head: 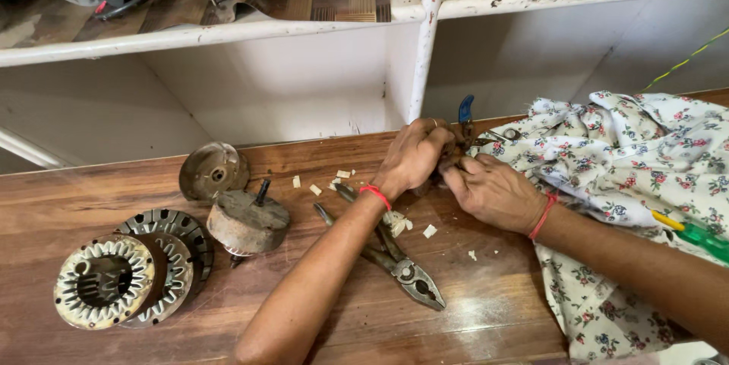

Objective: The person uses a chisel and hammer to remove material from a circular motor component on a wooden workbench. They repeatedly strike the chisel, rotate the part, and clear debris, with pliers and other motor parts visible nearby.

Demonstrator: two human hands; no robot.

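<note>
My left hand [414,156] and my right hand [493,192] meet at the back of the wooden workbench [486,319], fingers closed together on a small tool with a blue handle [465,110] that sticks up between them. What sits at the tool's jaws is hidden by my fingers. A red thread circles each wrist. Bare metal pliers [395,262] lie on the bench under my left forearm, jaws toward me.
Left on the bench lie a motor stator [106,281], a ribbed metal housing [178,228], a rotor with shaft [247,222] and a round end cap [213,171]. Small pale scraps [430,230] are scattered about. A floral cloth [630,175] with a green screwdriver [695,234] lies right. White shelves stand behind.
</note>
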